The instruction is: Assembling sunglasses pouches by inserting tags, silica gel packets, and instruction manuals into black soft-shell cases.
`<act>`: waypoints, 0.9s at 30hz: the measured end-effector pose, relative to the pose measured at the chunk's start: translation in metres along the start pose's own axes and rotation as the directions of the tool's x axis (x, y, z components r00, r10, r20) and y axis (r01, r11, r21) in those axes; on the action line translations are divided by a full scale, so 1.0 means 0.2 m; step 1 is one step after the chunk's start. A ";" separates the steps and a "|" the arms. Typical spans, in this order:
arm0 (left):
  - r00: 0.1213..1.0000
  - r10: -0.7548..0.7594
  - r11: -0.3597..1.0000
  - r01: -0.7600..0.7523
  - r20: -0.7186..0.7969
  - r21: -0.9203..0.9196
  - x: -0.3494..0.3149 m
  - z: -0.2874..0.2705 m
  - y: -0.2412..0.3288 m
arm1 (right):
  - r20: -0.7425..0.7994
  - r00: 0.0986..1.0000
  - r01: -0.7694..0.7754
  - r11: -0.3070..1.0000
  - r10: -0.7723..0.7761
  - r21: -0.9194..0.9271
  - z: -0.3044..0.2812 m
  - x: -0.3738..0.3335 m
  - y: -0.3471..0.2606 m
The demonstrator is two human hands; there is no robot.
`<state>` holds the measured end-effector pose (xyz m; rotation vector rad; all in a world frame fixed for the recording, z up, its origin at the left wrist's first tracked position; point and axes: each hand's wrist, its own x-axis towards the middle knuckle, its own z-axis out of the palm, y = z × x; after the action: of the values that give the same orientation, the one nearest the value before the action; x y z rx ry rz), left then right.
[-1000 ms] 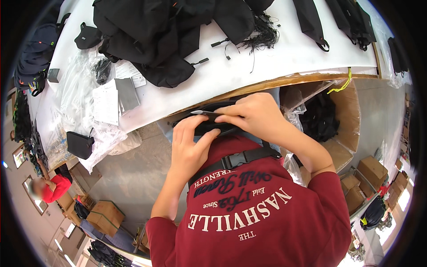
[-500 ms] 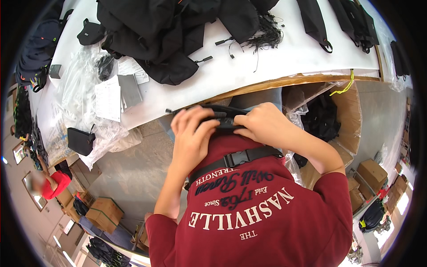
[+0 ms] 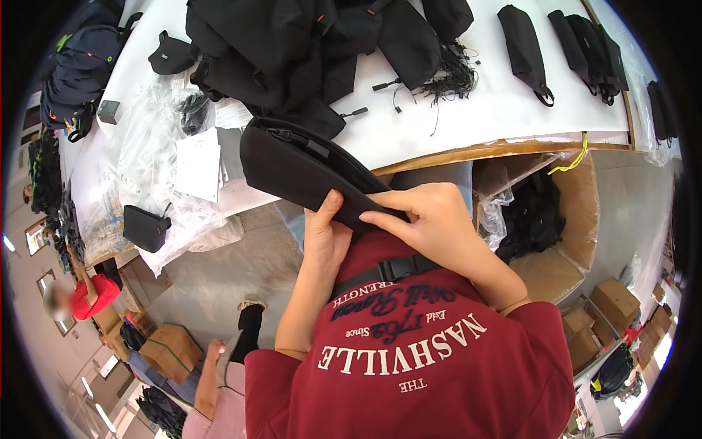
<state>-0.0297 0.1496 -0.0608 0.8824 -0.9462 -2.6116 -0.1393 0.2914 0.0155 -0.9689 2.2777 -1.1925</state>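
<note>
A black zip pouch point(image 3: 292, 162) is held in front of my body, its long opening parted along the upper side. My left hand point(image 3: 327, 228) grips its lower edge, thumb on the near face and the other fingers mostly hidden beneath. At the pouch's right end, my right hand point(image 3: 428, 212) pinches the fabric between thumb and fingers. The pouch's far left end reaches over the edge of the white table point(image 3: 409, 143). Beyond it lies a large heap of black bags point(image 3: 270, 55).
Thin black cords point(image 3: 453, 73) lie beside the heap. Several long black pouches point(image 3: 523, 51) rest farther right. Clear plastic bags point(image 3: 139, 146) and papers point(image 3: 197, 164) cover the table's left part, near a small black pouch point(image 3: 146, 228). An open carton point(image 3: 578, 219) stands below the table's edge.
The pouch has swung out from close to my waist, and its left end now points up and left. My left hand has shifted to its lower edge. Another person has appeared at lower left.
</note>
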 end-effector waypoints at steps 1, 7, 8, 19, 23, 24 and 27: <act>1.000 0.003 1.000 -0.003 0.003 0.001 0.01 0.00 0.00 | -0.003 1.000 0.003 1.000 -0.003 -0.001 0.00 0.00 0.00; 0.995 -0.097 0.947 0.083 -0.031 -0.312 0.04 0.02 0.02 | -0.204 0.977 -0.009 0.964 0.065 0.265 0.05 -0.03 0.03; 0.996 -0.085 0.951 0.072 -0.032 -0.301 0.04 0.02 0.01 | -0.181 0.968 -0.094 0.922 0.173 0.377 0.04 -0.03 0.05; 0.998 -0.056 0.998 0.055 0.026 0.024 0.00 0.15 0.04 | -0.024 0.975 -0.219 0.973 0.221 0.070 -0.04 -0.03 0.18; 0.990 -0.120 0.992 0.115 0.079 0.058 -0.02 0.20 0.04 | -0.179 0.983 0.046 0.896 0.038 0.441 -0.06 0.06 0.02; 0.991 -0.116 0.993 0.113 0.067 0.044 -0.03 0.22 0.05 | -0.248 0.969 0.101 0.877 0.021 0.470 -0.05 0.08 -0.01; 0.986 -0.142 0.990 0.142 0.091 0.005 -0.02 0.22 0.07 | -0.269 0.963 0.118 0.841 0.034 0.528 -0.06 0.10 -0.03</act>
<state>-0.0529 0.1627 -0.0229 0.8673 -0.9360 -2.7940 -0.1581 0.2814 0.0262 -0.6670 1.9133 -1.9495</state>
